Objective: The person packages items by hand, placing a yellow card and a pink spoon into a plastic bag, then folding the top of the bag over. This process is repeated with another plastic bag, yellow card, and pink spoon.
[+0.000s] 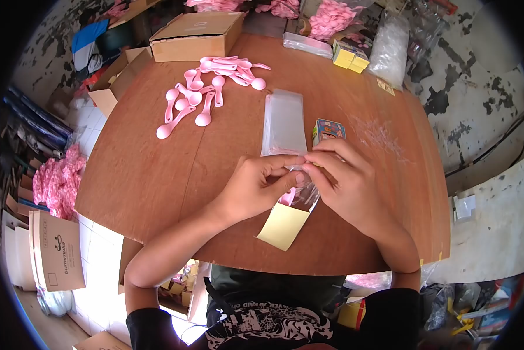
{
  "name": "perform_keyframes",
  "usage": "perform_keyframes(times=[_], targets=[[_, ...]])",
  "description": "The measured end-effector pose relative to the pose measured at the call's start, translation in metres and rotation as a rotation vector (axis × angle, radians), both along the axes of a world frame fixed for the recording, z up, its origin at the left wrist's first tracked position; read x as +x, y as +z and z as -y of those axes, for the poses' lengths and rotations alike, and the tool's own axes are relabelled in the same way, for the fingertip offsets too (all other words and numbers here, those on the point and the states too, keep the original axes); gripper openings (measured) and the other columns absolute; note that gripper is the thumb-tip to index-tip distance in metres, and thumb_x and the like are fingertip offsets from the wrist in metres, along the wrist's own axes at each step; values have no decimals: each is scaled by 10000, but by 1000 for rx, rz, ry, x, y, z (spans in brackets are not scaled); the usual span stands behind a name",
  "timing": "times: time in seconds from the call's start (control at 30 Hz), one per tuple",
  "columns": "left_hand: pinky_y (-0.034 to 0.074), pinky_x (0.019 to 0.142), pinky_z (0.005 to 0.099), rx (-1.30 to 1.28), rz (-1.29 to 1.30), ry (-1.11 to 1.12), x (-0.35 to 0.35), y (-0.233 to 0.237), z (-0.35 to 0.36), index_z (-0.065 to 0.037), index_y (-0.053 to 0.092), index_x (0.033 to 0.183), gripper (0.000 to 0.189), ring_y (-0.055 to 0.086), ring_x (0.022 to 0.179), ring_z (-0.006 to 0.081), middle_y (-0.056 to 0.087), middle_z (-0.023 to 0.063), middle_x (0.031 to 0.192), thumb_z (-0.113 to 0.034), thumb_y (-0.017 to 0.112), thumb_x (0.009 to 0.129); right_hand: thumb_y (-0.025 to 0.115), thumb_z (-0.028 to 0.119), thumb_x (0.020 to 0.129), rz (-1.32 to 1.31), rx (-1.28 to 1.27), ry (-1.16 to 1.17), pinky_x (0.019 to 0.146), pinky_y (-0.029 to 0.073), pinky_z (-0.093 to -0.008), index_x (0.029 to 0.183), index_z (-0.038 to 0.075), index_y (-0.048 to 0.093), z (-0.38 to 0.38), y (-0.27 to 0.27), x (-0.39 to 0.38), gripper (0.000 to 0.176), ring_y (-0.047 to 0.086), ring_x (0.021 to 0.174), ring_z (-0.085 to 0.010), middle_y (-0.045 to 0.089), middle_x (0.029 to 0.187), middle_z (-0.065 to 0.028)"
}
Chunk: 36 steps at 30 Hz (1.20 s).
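While both hands meet over the near middle of the round wooden worktop [157, 169], they hold one clear packet [305, 195] between them. The left hand [256, 186] comes in from 8 o'clock, and its grip, thumb against forefinger, pinches the packet's upper edge. The right hand [343, 175] comes in from 4 o'clock, and its grip is pressed together on the same edge, fingertips nearly touching those of the left. The packet hangs down from the fingers toward 6 o'clock. A bit of pink spoon [287, 198] shows inside it, and a yellow card [283, 226] sticks out at its lower end, lying on the wood near the worktop's edge.

At 12 o'clock from the hands, just beyond the fingertips, lies a stack of clear sleeves [283, 122], long side pointing away. A small printed box [329, 129] sits just beside that stack, at 1 o'clock. Loose pink spoons [197, 96] are scattered at 11 o'clock, well apart from the hands. A cardboard box [196, 36] stands on the far edge behind them. Small yellow boxes [349, 56] sit at the far edge at 1 o'clock, near a bag of clear plastic [390, 49].
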<state>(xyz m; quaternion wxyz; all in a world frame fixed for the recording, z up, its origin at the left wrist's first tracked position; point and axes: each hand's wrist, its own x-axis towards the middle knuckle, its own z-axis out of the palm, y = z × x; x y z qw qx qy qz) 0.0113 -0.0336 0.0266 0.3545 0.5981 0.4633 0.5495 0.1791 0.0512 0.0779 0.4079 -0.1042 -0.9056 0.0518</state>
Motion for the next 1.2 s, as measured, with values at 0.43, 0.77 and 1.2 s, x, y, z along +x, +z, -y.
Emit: perform_keyframes(times=[0.43,0.77,1.2], targets=[[481,585,195,53,-86,-132,2,4,6,23,590,1254,387,655,809,60,736,110,981,65,603,869,671,-49,629,22,-311,64,563,489,-288,711,15,587,-12,22,13,133,603,665,-164,610,766,-78],[496,732,210,-58,89,16,0,2,1,43,570,1271,362,627,871,59,721,140,1015,36,596,910,665,44,809,246,-540,-688,724,520,-333,927,12,691,-167,5,97,125,655,845,-191,676,927,-102],[480,567,201,-11,-91,52,11,3,6,43,573,1268,428,607,707,37,735,153,916,76,607,843,759,143,699,76,314,-196,582,484,-328,792,97,655,5,5,9,147,581,747,-178,571,815,-3]])
